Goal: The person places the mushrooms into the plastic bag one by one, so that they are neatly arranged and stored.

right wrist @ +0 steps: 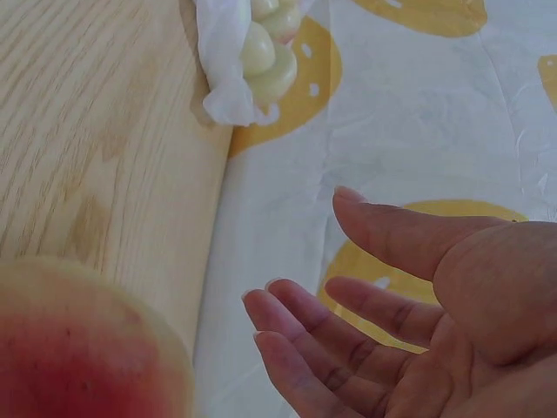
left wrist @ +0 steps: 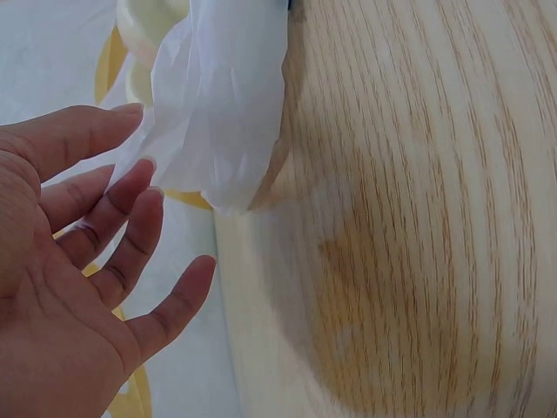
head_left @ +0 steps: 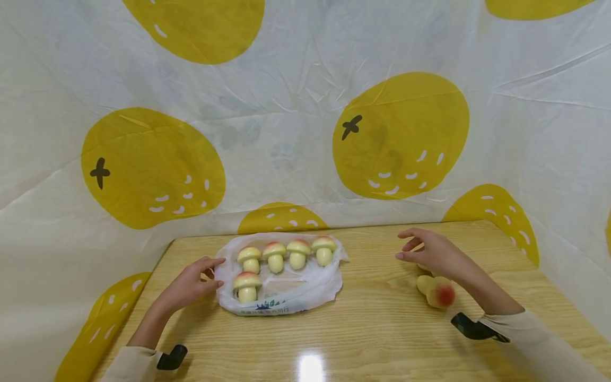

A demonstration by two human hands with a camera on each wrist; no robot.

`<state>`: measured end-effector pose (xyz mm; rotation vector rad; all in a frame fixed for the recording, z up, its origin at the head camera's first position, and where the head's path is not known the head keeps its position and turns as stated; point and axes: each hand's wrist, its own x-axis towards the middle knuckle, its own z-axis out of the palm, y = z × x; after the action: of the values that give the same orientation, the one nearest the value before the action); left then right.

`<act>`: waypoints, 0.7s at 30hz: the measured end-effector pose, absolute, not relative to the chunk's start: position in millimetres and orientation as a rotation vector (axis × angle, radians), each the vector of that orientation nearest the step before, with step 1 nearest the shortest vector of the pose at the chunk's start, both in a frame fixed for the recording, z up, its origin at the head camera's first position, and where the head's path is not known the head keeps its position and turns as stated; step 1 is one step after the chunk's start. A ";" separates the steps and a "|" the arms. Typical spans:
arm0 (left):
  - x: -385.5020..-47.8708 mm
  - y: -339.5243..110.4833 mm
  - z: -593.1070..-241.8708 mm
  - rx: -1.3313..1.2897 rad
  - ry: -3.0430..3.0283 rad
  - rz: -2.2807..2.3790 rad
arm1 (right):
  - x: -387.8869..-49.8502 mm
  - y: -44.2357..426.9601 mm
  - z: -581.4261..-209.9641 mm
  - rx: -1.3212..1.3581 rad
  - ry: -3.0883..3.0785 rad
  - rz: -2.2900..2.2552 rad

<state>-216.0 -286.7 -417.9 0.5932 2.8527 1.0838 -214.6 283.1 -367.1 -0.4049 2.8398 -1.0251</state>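
Observation:
A white plastic bag (head_left: 329, 286) lies spread on the table, with several toy mushrooms (head_left: 297, 254) on it, pale yellow with reddish caps. At the bag's left edge is my left hand (head_left: 193, 284), fingers loosely bent and holding nothing. In the left wrist view its thumb and fingertips come close to the bag (left wrist: 231, 104); whether they touch it I cannot tell. My right hand (head_left: 436, 254) hovers at the right, its fingers relaxed around nothing. Just below it a mushroom (head_left: 441, 294) lies on its side, its red cap toward me. Another pale piece is mostly hidden beneath the hand.
The wooden table (head_left: 377, 329) runs back to a white cloth (head_left: 281, 154) printed with big yellow fruit, which hangs behind and at both sides. Dark straps (head_left: 173, 358) sit at both wrists. A bright reflection shows near the table's front.

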 end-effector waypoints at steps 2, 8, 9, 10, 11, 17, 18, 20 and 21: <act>-215.9 -286.2 -418.5 0.596 2.846 1.091 | -213.5 288.1 -367.7 -0.403 2.843 -1.015; -215.5 -286.2 -418.2 0.590 2.839 1.101 | -211.5 301.2 -370.2 -0.378 2.877 -0.990; -215.4 -286.1 -417.8 0.588 2.839 1.101 | -211.1 303.3 -369.9 -0.369 2.877 -0.989; -215.4 -286.1 -417.6 0.589 2.840 1.100 | -210.8 305.2 -369.5 -0.357 2.879 -0.985; -215.5 -286.1 -417.6 0.588 2.841 1.099 | -210.4 307.1 -369.0 -0.344 2.880 -0.985; -215.4 -285.9 -417.8 0.578 2.853 1.087 | -208.2 316.9 -366.6 -0.314 2.893 -0.993; -215.3 -286.0 -417.7 0.577 2.853 1.087 | -207.7 318.5 -366.3 -0.313 2.897 -0.986; -215.1 -285.7 -417.4 0.579 2.853 1.087 | -206.6 321.6 -365.6 -0.303 2.906 -0.971; -215.1 -285.6 -417.2 0.579 2.852 1.087 | -206.0 323.2 -365.1 -0.296 2.909 -0.959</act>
<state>-215.1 -285.6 -417.2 0.5792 2.8525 1.0872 -206.0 323.2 -365.1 -0.2961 2.9088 -0.9593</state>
